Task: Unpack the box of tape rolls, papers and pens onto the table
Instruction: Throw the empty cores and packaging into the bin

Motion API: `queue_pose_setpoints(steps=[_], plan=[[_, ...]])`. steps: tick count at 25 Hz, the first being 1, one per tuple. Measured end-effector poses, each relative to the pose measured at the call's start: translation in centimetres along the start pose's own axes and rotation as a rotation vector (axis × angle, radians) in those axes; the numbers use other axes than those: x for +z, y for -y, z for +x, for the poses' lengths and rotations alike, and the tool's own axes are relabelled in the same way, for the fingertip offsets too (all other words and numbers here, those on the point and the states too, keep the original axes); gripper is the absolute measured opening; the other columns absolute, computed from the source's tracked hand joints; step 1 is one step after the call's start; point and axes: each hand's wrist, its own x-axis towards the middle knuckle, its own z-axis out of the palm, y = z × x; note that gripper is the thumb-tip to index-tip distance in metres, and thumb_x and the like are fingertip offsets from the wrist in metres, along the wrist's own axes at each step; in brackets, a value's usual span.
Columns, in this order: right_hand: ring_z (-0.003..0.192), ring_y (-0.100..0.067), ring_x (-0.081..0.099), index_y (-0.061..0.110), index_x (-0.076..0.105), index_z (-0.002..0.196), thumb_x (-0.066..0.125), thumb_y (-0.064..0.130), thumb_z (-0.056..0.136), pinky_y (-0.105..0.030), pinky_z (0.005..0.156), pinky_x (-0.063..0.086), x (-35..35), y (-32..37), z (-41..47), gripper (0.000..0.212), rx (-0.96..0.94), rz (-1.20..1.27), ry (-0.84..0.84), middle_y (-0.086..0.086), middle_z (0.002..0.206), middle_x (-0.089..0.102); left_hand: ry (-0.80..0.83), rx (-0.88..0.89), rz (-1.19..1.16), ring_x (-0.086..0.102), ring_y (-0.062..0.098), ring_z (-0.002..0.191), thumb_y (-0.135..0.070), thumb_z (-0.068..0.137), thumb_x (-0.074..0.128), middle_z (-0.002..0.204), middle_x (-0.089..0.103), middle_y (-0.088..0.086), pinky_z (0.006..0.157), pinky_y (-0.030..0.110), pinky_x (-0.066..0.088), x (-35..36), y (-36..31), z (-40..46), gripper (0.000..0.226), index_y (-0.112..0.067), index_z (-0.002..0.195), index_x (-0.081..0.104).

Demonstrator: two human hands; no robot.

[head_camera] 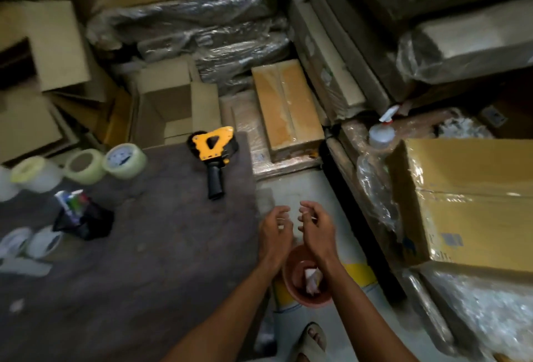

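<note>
Head view, blurred by motion. Left hand and right hand hovered side by side past the bench edge, over the floor, fingers loosely curled, gripping nothing. Probably between items; unclear which box was the source, maybe the open carton behind the bench. Best next: reach with both hands, lift one item at a time, set down on bare bench well apart from what already lay there.

Already out on the bench: three clear tape rolls in a row at the far left, more whitish rolls at the near left edge, a dark holder of pens between them, yellow tape dispenser lying flat near the far edge. Papers not clearly made out.
</note>
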Motion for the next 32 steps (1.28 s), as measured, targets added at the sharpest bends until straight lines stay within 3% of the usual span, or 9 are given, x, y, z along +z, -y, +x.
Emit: queue_pose_setpoints(steps=[3, 7, 9, 13, 16, 19, 25, 28, 32], plan=[[0.090, -0.021, 0.071, 0.039, 0.066, 0.103, 0.049, 0.042, 0.086, -0.051, 0.085, 0.058, 5.5, 2.4, -2.2, 0.024, -0.042, -0.022, 0.119, 0.004, 0.098, 0.074, -0.129, -0.068, -0.066, 0.067, 0.011, 0.094, -0.013, 0.090, 0.055, 0.103, 0.071, -0.005, 0.084, 0.027, 0.056, -5.9, 2.3, -0.8, 0.025, -0.030, 0.105, 0.065], [0.099, -0.023, 0.070, 0.035, 0.066, 0.106, 0.052, 0.033, 0.090, -0.048, 0.094, 0.055, 13.8, 3.9, -6.3, 0.021, -0.070, -0.084, 0.300, 0.002, 0.105, 0.073, -0.314, -0.157, -0.162, 0.067, 0.014, 0.096, -0.010, 0.093, 0.056, 0.105, 0.072, -0.003, 0.091, 0.030, 0.054, -14.7, 6.0, -2.7, 0.022, -0.024, 0.106, 0.067], [0.090, -0.021, 0.071, 0.035, 0.065, 0.104, 0.051, 0.040, 0.084, -0.049, 0.089, 0.057, 18.4, 4.6, -8.5, 0.025, -0.064, -0.071, 0.384, -0.001, 0.099, 0.074, -0.396, -0.197, -0.215, 0.066, 0.014, 0.096, -0.010, 0.094, 0.055, 0.104, 0.071, -0.003, 0.089, 0.025, 0.053, -19.6, 8.0, -3.8, 0.021, -0.024, 0.105, 0.066], [0.081, -0.023, 0.067, 0.029, 0.064, 0.098, 0.052, 0.019, 0.090, -0.042, 0.077, 0.055, 28.4, 6.3, -13.6, 0.018, -0.101, -0.115, 0.539, -0.006, 0.091, 0.071, -0.579, -0.285, -0.300, 0.065, 0.015, 0.096, -0.010, 0.095, 0.055, 0.103, 0.070, -0.002, 0.086, 0.021, 0.048, -29.6, 12.9, -5.8, 0.021, -0.027, 0.103, 0.065], [0.086, -0.024, 0.071, 0.038, 0.065, 0.102, 0.055, 0.043, 0.079, -0.051, 0.083, 0.059, 36.2, 4.8, -15.7, 0.026, -0.141, -0.196, 0.657, 0.000, 0.094, 0.073, -0.693, -0.351, -0.335, 0.061, 0.011, 0.087, -0.006, 0.094, 0.055, 0.100, 0.066, -0.002, 0.079, 0.018, 0.047, -36.9, 16.2, -6.6, 0.020, -0.017, 0.109, 0.065], [0.086, -0.019, 0.071, 0.034, 0.064, 0.104, 0.056, 0.041, 0.075, -0.051, 0.081, 0.058, 42.6, 5.7, -18.2, 0.030, -0.230, -0.254, 0.689, 0.002, 0.094, 0.072, -0.797, -0.369, -0.368, 0.057, 0.006, 0.074, 0.002, 0.089, 0.056, 0.095, 0.064, 0.005, 0.065, 0.006, 0.045, -42.9, 19.7, -5.9, 0.026, -0.005, 0.114, 0.063], [0.124, -0.022, 0.056, 0.018, 0.046, 0.143, 0.057, 0.018, 0.085, -0.042, 0.105, 0.047, 50.0, 8.7, -21.1, 0.059, -0.402, -0.521, 0.762, -0.007, 0.137, 0.057, -0.732, -0.402, -0.401, 0.064, 0.021, 0.099, -0.014, 0.082, 0.070, 0.117, 0.061, 0.004, 0.087, 0.037, 0.054, -49.4, 25.3, -2.2, 0.063, -0.029, 0.138, 0.044], [0.125, -0.027, 0.053, 0.024, 0.037, 0.148, 0.056, 0.021, 0.090, -0.038, 0.105, 0.044, 52.2, 8.8, -20.6, 0.061, -0.398, -0.681, 0.797, -0.012, 0.137, 0.055, -0.651, -0.361, -0.377, 0.065, 0.015, 0.105, -0.025, 0.073, 0.077, 0.119, 0.063, -0.001, 0.091, 0.037, 0.055, -50.1, 27.5, 0.0, 0.063, -0.042, 0.129, 0.052], [0.114, -0.032, 0.058, 0.022, 0.049, 0.132, 0.053, 0.030, 0.095, -0.045, 0.096, 0.050, 53.6, 9.2, -20.0, 0.039, -0.380, -0.851, 0.782, -0.015, 0.125, 0.057, -0.627, -0.346, -0.288, 0.066, 0.013, 0.104, -0.047, 0.065, 0.072, 0.114, 0.066, -0.003, 0.092, 0.040, 0.056, -49.7, 31.5, 2.5, 0.047, -0.053, 0.110, 0.059]])
